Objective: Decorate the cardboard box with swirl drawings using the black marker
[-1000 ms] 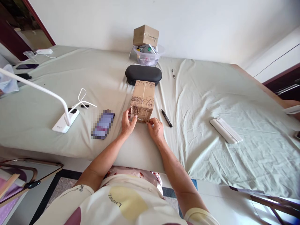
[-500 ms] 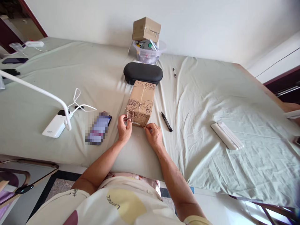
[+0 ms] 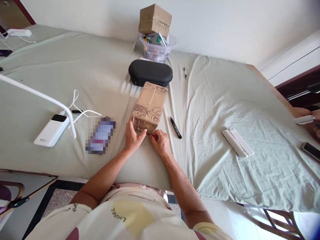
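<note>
A small cardboard box [image 3: 151, 103] with black scribbles on its top and near side lies on the cloth in front of me. My left hand [image 3: 133, 136] grips its near left corner, fingers along the left side and thumb on the near face. At the near right bottom corner, my right hand [image 3: 160, 141] has its fingers curled and pinched against the cardboard; the fingertips are partly hidden. A black marker [image 3: 176, 127] lies to the right of the box, capped. Behind the box, touching or nearly touching it, sits a black zip case [image 3: 150, 72].
Left of my hands are a phone [image 3: 101, 136] with a blurred screen, and a white power bank [image 3: 51, 130] with a cable. A plastic basin [image 3: 157, 51] carrying another carton [image 3: 155, 20] stands by the wall. To the right lie a pen [image 3: 185, 73] and a white ridged object [image 3: 237, 142].
The box has turned slightly, its near end swinging left. My left thumb has moved across its near face, and my right hand has shifted a little left. The camera view has shifted too.
</note>
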### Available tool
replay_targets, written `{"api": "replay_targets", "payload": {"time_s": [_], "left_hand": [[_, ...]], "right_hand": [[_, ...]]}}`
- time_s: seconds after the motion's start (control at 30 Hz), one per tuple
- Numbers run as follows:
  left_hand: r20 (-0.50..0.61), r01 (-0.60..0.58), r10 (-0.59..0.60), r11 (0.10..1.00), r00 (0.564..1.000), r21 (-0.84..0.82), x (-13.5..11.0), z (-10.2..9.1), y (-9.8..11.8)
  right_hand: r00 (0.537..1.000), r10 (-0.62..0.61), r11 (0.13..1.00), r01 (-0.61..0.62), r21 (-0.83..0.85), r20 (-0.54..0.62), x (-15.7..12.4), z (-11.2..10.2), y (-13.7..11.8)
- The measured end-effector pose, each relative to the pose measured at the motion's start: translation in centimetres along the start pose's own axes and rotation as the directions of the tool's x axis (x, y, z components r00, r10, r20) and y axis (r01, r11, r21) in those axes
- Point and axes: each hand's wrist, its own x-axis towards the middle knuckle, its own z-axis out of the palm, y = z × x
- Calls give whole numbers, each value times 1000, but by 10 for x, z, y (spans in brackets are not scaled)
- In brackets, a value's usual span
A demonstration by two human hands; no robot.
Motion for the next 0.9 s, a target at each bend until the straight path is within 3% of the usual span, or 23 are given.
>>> {"api": "replay_targets", "payload": {"time_s": [0.3, 0.53, 0.67, 0.8, 0.9], "left_hand": [[56, -6, 8, 999, 998, -36, 6, -4, 10], [32, -18, 16, 997, 999, 77, 8, -2, 12], [-1, -70, 71, 985, 997, 159, 10, -4, 13], [-33, -123, 141, 937, 989, 326, 17, -13, 18], [-18, -172, 199, 885, 980, 433, 20, -20, 23]], "right_hand": [[997, -80, 997, 80, 14, 2, 1, 3, -3], [994, -107, 993, 107, 40, 18, 2, 21, -3], [995, -98, 992, 96, 77, 11, 2, 20, 1], [996, -39, 992, 48, 120, -81, 3, 4, 8], [968, 6, 975, 49, 216, -251, 4, -10, 13]]}}
